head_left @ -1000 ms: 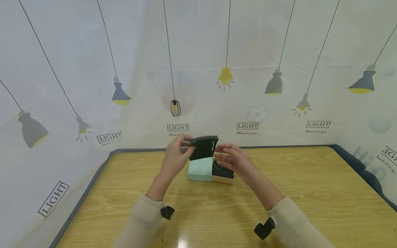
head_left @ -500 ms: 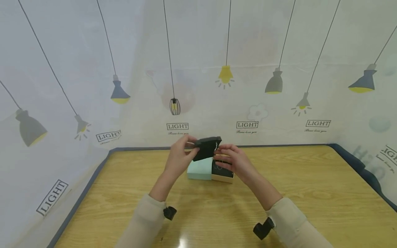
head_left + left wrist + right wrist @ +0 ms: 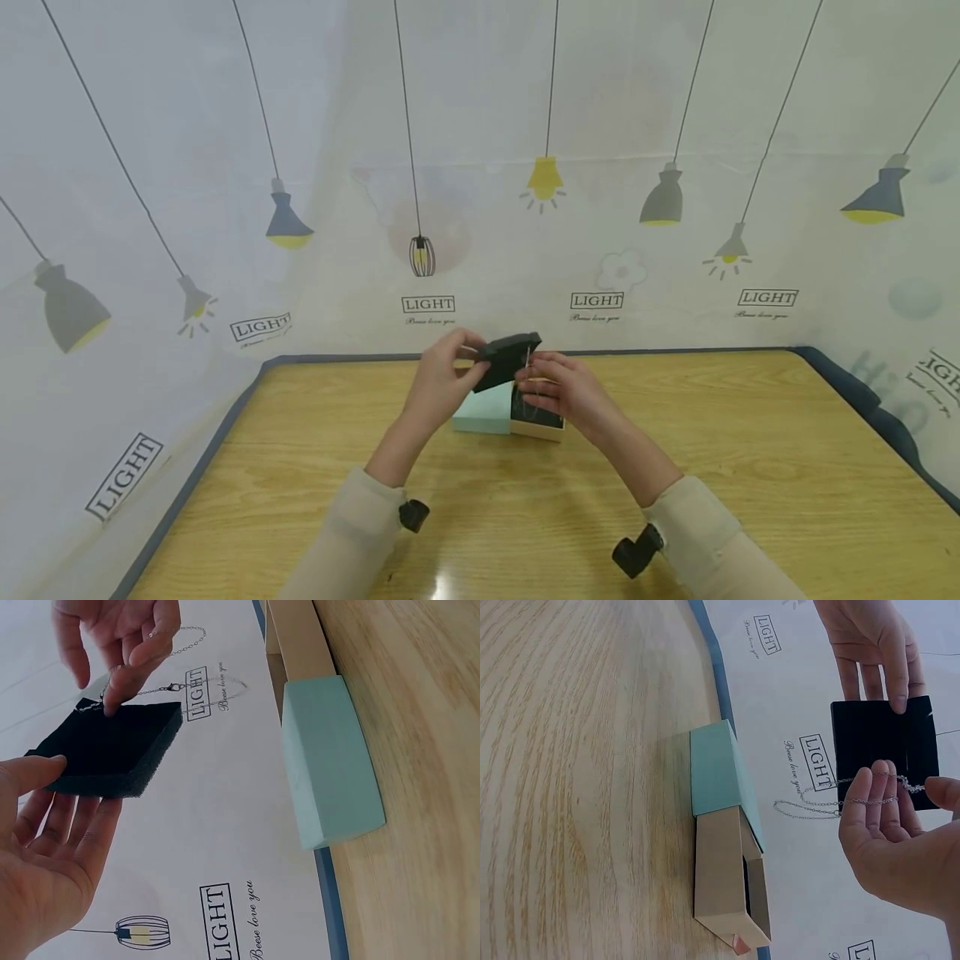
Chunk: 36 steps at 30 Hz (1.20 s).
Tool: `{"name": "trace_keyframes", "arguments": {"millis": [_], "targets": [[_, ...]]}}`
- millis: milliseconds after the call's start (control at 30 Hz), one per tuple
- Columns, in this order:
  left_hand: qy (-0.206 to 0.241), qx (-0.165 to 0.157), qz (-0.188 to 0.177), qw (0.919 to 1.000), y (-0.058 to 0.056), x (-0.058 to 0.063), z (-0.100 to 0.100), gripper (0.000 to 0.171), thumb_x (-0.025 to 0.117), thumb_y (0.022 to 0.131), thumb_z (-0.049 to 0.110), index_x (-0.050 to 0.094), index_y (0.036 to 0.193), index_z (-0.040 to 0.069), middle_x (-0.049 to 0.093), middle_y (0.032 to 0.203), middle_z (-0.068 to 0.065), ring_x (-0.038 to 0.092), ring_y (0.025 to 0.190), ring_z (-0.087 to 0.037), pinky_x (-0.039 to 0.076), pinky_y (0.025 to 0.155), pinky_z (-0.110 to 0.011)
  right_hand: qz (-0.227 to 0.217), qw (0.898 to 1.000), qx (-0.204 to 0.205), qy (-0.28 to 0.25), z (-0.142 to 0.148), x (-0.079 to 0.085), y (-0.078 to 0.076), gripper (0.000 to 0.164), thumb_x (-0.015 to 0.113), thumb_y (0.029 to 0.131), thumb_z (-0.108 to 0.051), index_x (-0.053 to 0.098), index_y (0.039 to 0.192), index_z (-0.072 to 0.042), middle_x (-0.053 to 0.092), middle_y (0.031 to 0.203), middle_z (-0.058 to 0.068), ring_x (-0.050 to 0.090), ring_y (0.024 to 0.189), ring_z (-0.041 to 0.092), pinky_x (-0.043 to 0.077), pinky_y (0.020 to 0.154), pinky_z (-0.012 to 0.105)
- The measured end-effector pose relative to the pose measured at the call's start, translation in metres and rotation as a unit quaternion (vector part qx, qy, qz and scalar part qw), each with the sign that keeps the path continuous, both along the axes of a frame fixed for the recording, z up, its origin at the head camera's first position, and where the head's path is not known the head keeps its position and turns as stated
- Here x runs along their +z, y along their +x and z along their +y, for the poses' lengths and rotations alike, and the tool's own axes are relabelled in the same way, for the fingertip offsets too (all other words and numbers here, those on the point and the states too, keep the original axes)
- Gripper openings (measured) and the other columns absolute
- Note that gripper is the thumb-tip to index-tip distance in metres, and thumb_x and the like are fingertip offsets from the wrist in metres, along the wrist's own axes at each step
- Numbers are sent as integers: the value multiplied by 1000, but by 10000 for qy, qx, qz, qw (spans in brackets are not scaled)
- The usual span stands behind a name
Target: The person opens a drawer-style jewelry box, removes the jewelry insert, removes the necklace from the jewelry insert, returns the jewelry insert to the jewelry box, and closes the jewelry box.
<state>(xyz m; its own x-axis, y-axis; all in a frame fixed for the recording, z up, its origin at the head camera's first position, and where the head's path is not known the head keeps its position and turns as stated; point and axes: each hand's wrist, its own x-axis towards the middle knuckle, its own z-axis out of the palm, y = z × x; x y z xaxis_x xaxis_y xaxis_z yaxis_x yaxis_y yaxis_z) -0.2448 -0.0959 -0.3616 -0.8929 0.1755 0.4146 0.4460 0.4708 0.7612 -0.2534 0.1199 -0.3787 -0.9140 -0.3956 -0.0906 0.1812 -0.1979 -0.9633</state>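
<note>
My left hand (image 3: 435,379) pinches a thin square black foam pad (image 3: 504,363) at one edge, thumb on its face and fingers beneath. The pad is tilted above the table. My right hand (image 3: 579,393) is at the pad's other side, its fingers curled with a silver chain necklace (image 3: 175,687) draped over them. Part of the chain lies at the pad's corner, and loops hang free beside it. Whether the chain is still fixed to the pad I cannot tell. Below stands a small gift box with a mint sleeve (image 3: 482,413) and a beige drawer (image 3: 720,866) partly pulled out.
The wooden table (image 3: 480,517) spreads around the box. Behind it hangs a pale cloth (image 3: 495,225) printed with lamps. Dark blue edging (image 3: 345,359) runs along the table's back. A small black camera (image 3: 637,552) sits on the right wrist.
The left hand has moved slightly right with the pad and tilted it further, so less of its face shows. The right hand has hardly moved. The box stays in place.
</note>
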Motion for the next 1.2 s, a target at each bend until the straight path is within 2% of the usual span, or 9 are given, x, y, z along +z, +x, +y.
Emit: {"name": "trace_keyframes", "arguments": {"millis": [200,433,733,1067,1200], "targets": [[-164,-61,-44,9998,0,-3,-1,20,68,91,1,62,109,7,68,112,-9,70,105,-25,63,82,-29,70,9999,60,142,1,-4,-1,30,49,106,-22,54,125,1,68,91,-5,68,86,6,60,82,22],[-234,-132,-72,9996,0,-5,-2,21,71,90,1,63,109,7,69,112,-9,70,102,-24,63,79,-29,42,9990,-84,434,1,-6,0,30,51,105,-25,57,121,-1,69,84,-9,65,79,4,57,73,18],[-260,-162,-200,9993,1,-6,-3,20,70,90,2,63,108,7,69,113,-9,71,104,-25,63,80,-29,52,9986,-107,508,5,-10,-2,20,50,105,-25,64,101,-11,66,79,-10,60,70,2,53,64,16],[-473,-16,-126,9988,3,-5,-7,19,70,91,3,64,109,7,70,113,-9,70,104,-25,63,81,-33,143,9972,-272,684,5,-9,0,16,54,103,-22,66,98,-13,66,80,-10,58,69,1,51,62,16],[-501,51,-218,9985,3,-5,-9,19,69,92,3,64,109,8,70,114,-9,70,105,-25,63,83,-35,176,9958,-345,826,4,-10,-1,16,55,103,-24,66,97,-14,66,80,-10,58,70,2,51,63,17]]}}
